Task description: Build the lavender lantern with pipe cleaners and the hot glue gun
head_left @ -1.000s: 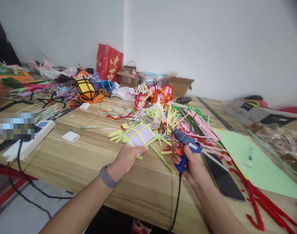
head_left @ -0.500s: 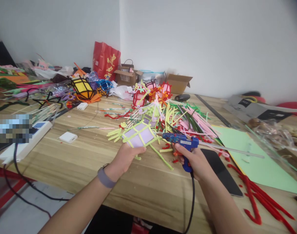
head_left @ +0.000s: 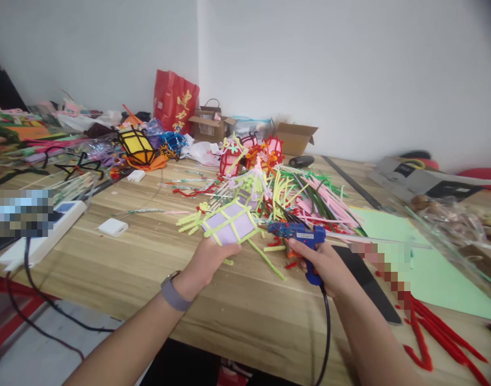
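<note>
My left hand (head_left: 213, 260) grips a small lantern (head_left: 230, 224) made of light purple panels framed in yellow-green pipe cleaners, thumb along its lower edge. My right hand (head_left: 315, 262) is wrapped around a blue hot glue gun (head_left: 297, 234) with a clear glue stick (head_left: 369, 239) jutting from its back. The gun's nozzle points left, at the lantern's right edge; whether it touches cannot be made out. A black cord runs down from the gun's handle. One loose yellow-green pipe cleaner (head_left: 267, 260) slants across the table below the lantern.
Piles of pipe cleaners (head_left: 321, 198) and finished lanterns (head_left: 137, 146) lie behind my hands. A black phone (head_left: 368, 289) and a green sheet (head_left: 426, 268) are at right, near red pipe cleaners (head_left: 450, 332). At left stand a white power strip (head_left: 64, 228) and a white adapter (head_left: 113, 227).
The glue gun and my right hand have shifted slightly left, and the gun's handle has tilted a little. My left hand and the lantern stay nearly still.
</note>
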A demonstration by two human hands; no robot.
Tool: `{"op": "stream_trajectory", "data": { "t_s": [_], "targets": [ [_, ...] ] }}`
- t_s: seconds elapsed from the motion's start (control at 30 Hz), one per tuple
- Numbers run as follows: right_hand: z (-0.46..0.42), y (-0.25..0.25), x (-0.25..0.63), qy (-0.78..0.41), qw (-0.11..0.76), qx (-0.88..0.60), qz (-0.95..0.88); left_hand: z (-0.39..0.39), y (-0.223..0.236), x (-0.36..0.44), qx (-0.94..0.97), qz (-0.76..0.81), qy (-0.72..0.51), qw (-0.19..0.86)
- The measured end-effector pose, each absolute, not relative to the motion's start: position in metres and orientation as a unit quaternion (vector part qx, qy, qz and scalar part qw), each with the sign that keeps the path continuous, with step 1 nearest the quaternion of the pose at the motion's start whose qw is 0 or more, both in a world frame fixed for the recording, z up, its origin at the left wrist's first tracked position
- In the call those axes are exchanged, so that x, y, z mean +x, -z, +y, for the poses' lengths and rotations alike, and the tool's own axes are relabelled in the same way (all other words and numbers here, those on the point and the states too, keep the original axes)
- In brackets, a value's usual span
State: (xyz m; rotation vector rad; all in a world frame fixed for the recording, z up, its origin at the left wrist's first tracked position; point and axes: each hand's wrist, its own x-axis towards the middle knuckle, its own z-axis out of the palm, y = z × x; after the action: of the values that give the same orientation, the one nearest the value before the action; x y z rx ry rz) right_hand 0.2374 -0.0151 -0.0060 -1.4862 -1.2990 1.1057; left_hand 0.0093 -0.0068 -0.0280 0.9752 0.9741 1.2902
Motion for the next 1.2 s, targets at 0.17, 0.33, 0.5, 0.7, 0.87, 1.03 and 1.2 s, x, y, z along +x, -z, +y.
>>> {"op": "stream_trajectory", "data": {
  "t_s": [0.17,0.33,0.5,0.7,0.87,1.03,1.2],
  "targets": [
    [-0.014,0.007,0.237,-0.437,0.445,-0.596,-0.506,-0.011,0.022,0.01,0.426,0.467,-0.537,0.558],
    [-0.017,0.003,0.237,-0.449,0.535,-0.552,-0.456,-0.012,0.024,0.009,0.43,0.472,-0.534,0.555],
    [-0.022,-0.001,0.246,-0.565,0.537,-0.418,-0.466,-0.005,0.031,0.009,0.387,0.453,-0.573,0.563],
    [-0.023,0.013,0.243,-0.655,0.292,-0.486,-0.499,0.004,0.03,0.007,0.344,0.39,-0.638,0.567],
    [-0.02,0.029,0.227,-0.697,0.146,-0.464,-0.527,0.001,0.024,0.007,0.34,0.37,-0.636,0.586],
    [-0.023,0.021,0.221,-0.514,0.071,-0.558,-0.647,-0.003,0.017,0.009,0.339,0.339,-0.625,0.616],
    [-0.017,-0.008,0.221,-0.192,0.143,-0.62,-0.747,-0.004,0.018,0.009,0.347,0.313,-0.612,0.638]
  ]
}}
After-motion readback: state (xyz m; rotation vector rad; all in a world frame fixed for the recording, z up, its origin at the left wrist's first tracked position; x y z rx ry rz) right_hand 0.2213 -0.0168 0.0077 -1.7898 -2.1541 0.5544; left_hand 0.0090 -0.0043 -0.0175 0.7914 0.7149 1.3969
